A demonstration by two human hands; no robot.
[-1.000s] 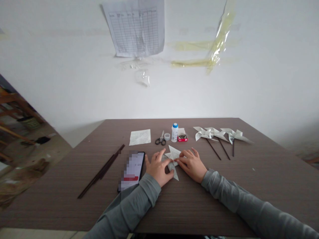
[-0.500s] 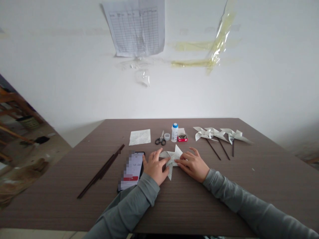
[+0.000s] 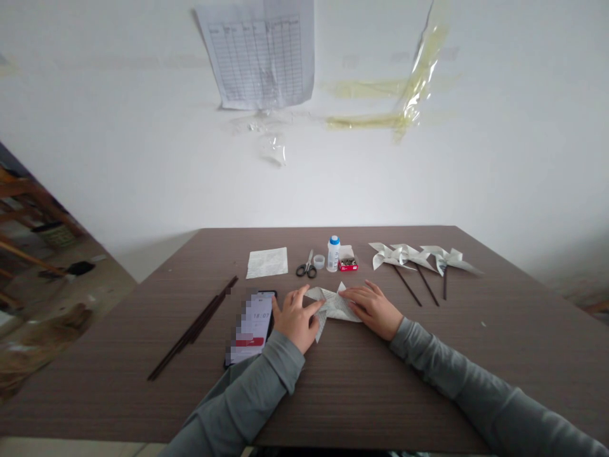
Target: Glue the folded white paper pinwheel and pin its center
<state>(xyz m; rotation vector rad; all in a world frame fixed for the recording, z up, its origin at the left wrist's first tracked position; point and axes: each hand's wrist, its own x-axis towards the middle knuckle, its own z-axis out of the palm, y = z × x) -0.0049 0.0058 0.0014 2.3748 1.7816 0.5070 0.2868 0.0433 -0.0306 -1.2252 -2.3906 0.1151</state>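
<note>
A partly folded sheet of printed paper [image 3: 335,304] with pointed flaps lies on the brown table [image 3: 380,381] between my hands. My left hand [image 3: 295,317] rests on its left side, fingers curled with fingertips pressing the paper. My right hand [image 3: 373,308] lies on its right side, fingers stretched leftward and flat on the sheet. Both sleeves are grey.
A phone [image 3: 252,327] lies just left of my left hand, dark sticks [image 3: 195,327] further left. Behind the hands are a paper sheet [image 3: 267,261], scissors [image 3: 307,265], a glue bottle [image 3: 333,253], a red box of pins [image 3: 348,261] and three finished pinwheels [image 3: 419,257].
The folded paper has been turned and spread wider under my hands. My right hand has shifted slightly right and back, my left hand hardly moved.
</note>
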